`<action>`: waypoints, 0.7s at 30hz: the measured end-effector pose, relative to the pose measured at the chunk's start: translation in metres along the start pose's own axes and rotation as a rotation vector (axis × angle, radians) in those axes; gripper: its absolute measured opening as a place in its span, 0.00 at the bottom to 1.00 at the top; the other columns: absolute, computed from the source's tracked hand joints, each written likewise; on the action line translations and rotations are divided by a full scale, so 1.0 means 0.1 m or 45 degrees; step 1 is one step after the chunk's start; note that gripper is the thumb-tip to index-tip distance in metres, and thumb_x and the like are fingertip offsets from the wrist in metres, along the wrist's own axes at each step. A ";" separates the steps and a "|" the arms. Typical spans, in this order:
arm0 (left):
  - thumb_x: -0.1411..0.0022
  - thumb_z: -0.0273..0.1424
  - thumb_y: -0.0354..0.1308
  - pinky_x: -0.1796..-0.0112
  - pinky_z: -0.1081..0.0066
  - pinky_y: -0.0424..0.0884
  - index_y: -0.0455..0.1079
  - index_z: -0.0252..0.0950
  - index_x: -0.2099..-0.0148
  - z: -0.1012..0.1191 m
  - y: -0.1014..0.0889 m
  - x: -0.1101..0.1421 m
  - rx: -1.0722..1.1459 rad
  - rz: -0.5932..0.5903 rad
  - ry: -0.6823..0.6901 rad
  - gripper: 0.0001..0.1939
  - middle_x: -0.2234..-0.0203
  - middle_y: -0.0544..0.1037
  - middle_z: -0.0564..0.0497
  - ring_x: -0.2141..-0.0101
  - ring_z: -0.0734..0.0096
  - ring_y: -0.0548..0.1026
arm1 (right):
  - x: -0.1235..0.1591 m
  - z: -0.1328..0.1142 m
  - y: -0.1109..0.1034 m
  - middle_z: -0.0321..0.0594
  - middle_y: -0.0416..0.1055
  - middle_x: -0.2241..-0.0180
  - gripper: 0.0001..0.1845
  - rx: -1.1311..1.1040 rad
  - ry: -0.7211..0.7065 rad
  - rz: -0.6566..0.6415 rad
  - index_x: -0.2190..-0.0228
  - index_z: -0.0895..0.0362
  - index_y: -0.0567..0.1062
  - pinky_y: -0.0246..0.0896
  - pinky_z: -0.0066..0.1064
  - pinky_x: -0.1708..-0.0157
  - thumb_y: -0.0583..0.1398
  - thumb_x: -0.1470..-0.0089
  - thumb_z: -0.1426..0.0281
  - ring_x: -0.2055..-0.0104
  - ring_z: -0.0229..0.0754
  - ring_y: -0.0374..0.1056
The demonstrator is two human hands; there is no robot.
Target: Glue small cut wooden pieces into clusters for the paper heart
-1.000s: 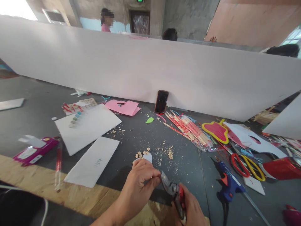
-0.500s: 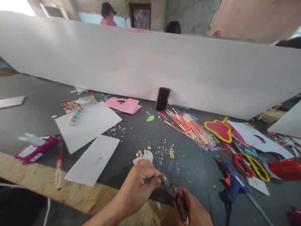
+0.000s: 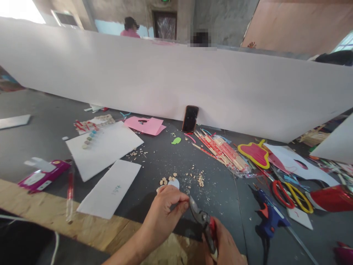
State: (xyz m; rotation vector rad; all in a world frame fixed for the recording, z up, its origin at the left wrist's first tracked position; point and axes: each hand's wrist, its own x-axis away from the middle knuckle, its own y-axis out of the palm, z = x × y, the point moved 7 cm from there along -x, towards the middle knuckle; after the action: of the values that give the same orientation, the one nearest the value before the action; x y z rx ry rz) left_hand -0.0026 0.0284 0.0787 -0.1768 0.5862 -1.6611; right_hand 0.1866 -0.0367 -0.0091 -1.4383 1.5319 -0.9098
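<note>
With left hand point(image 3: 164, 209) pinched at the fingertips, around something indiscernible, beside pruning shears point(image 3: 203, 218) gripped in right hand point(image 3: 227, 244) above the worktable point(image 3: 226, 195), apparently at a cutting step, requiring fingertips clear of the blades before closure.

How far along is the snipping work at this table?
Seemingly done: tan pieces sit on or against the white piece, and loose bits lie beside it. In hand: the right hand grips the cutters, blades beside the pinched fingertips of the left hand; anything pinched is too small to tell. Left, probably: the white piece's bare part, though the left hand hides some.
</note>
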 end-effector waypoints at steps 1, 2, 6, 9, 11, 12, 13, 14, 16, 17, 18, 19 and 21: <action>0.36 0.29 0.50 0.60 0.66 0.59 0.68 0.38 0.73 0.02 0.00 0.01 -0.025 -0.013 0.029 0.13 0.79 0.70 0.54 0.71 0.69 0.68 | 0.00 -0.01 -0.01 0.45 0.75 0.57 0.28 -0.013 -0.023 0.016 0.47 0.54 0.63 0.67 0.33 0.62 0.53 0.53 0.73 0.55 0.49 0.73; 0.36 0.29 0.50 0.60 0.66 0.59 0.67 0.37 0.75 0.04 0.00 0.01 -0.044 -0.029 0.058 0.14 0.80 0.69 0.54 0.71 0.69 0.68 | -0.01 -0.03 -0.03 0.45 0.75 0.57 0.28 -0.024 -0.043 0.031 0.47 0.54 0.63 0.67 0.33 0.62 0.53 0.51 0.73 0.56 0.49 0.73; 0.37 0.27 0.48 0.61 0.66 0.59 0.61 0.36 0.79 0.11 0.00 0.03 -0.027 -0.107 0.092 0.17 0.82 0.64 0.55 0.73 0.70 0.66 | -0.02 -0.05 -0.02 0.48 0.74 0.55 0.30 -0.039 -0.125 0.046 0.45 0.58 0.60 0.66 0.35 0.58 0.53 0.52 0.74 0.55 0.49 0.72; 0.37 0.27 0.48 0.61 0.67 0.58 0.60 0.36 0.79 0.12 0.02 0.02 0.019 -0.157 0.061 0.16 0.82 0.63 0.56 0.73 0.71 0.66 | -0.02 -0.02 0.01 0.48 0.73 0.54 0.34 -0.015 -0.114 0.003 0.45 0.58 0.59 0.65 0.35 0.56 0.53 0.57 0.75 0.53 0.49 0.71; 0.37 0.28 0.49 0.61 0.67 0.58 0.59 0.36 0.79 0.12 0.03 0.01 0.037 -0.169 0.046 0.16 0.82 0.63 0.56 0.73 0.71 0.65 | -0.01 0.00 0.04 0.47 0.73 0.54 0.35 -0.021 -0.105 -0.047 0.46 0.58 0.60 0.65 0.34 0.57 0.53 0.59 0.76 0.53 0.48 0.71; 0.37 0.29 0.49 0.62 0.67 0.58 0.59 0.36 0.79 0.12 0.04 0.01 0.040 -0.169 0.042 0.17 0.82 0.63 0.56 0.72 0.71 0.65 | -0.01 0.01 0.05 0.46 0.73 0.54 0.35 -0.030 -0.109 -0.074 0.46 0.57 0.60 0.65 0.33 0.56 0.53 0.60 0.76 0.53 0.47 0.71; 0.37 0.29 0.49 0.62 0.68 0.58 0.58 0.36 0.79 0.12 0.04 0.01 0.043 -0.166 0.038 0.17 0.82 0.63 0.56 0.72 0.71 0.65 | -0.01 0.03 0.05 0.46 0.74 0.54 0.36 -0.038 -0.115 -0.100 0.46 0.56 0.61 0.65 0.32 0.56 0.53 0.60 0.76 0.53 0.47 0.71; 0.36 0.29 0.49 0.62 0.68 0.57 0.58 0.36 0.79 0.12 0.05 0.01 0.043 -0.161 0.035 0.17 0.82 0.63 0.56 0.72 0.71 0.64 | -0.01 0.04 0.05 0.45 0.74 0.53 0.36 -0.044 -0.117 -0.123 0.46 0.56 0.61 0.65 0.32 0.56 0.54 0.61 0.76 0.53 0.46 0.71; 0.36 0.30 0.48 0.62 0.68 0.57 0.59 0.36 0.79 0.11 0.06 0.00 0.039 -0.147 0.027 0.17 0.82 0.64 0.56 0.73 0.71 0.64 | -0.03 0.09 0.03 0.45 0.74 0.53 0.34 -0.045 -0.109 -0.175 0.47 0.55 0.62 0.65 0.31 0.57 0.54 0.59 0.75 0.54 0.46 0.72; 0.36 0.30 0.48 0.62 0.68 0.57 0.59 0.36 0.79 0.10 0.06 0.00 0.035 -0.138 0.019 0.18 0.82 0.64 0.56 0.73 0.71 0.64 | -0.05 0.10 0.03 0.45 0.74 0.54 0.33 -0.050 -0.118 -0.211 0.47 0.55 0.63 0.66 0.30 0.58 0.54 0.59 0.75 0.54 0.46 0.73; 0.36 0.30 0.48 0.63 0.68 0.57 0.59 0.36 0.79 0.09 0.06 0.00 0.029 -0.128 0.006 0.18 0.82 0.63 0.56 0.73 0.71 0.64 | -0.06 0.11 0.03 0.45 0.74 0.54 0.33 -0.059 -0.135 -0.247 0.47 0.55 0.64 0.66 0.29 0.58 0.54 0.59 0.74 0.55 0.45 0.73; 0.36 0.30 0.48 0.63 0.68 0.58 0.59 0.36 0.79 0.08 0.05 -0.01 0.024 -0.115 -0.010 0.18 0.82 0.63 0.56 0.73 0.71 0.64 | -0.08 0.11 0.04 0.45 0.74 0.54 0.33 -0.070 -0.156 -0.283 0.48 0.55 0.64 0.66 0.28 0.59 0.54 0.59 0.75 0.55 0.45 0.73; 0.36 0.30 0.48 0.63 0.68 0.58 0.61 0.36 0.79 0.06 0.05 -0.02 0.012 -0.092 -0.037 0.17 0.82 0.64 0.56 0.73 0.71 0.65 | -0.10 0.10 0.05 0.44 0.75 0.55 0.33 -0.086 -0.160 -0.317 0.48 0.54 0.64 0.66 0.28 0.59 0.54 0.60 0.75 0.55 0.45 0.73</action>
State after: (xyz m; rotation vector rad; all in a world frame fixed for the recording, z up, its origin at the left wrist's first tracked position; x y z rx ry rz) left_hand 0.0048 0.0284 0.0818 -0.2168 0.5558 -1.7283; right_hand 0.1942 -0.0262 -0.0166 -1.7301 1.3220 -0.9004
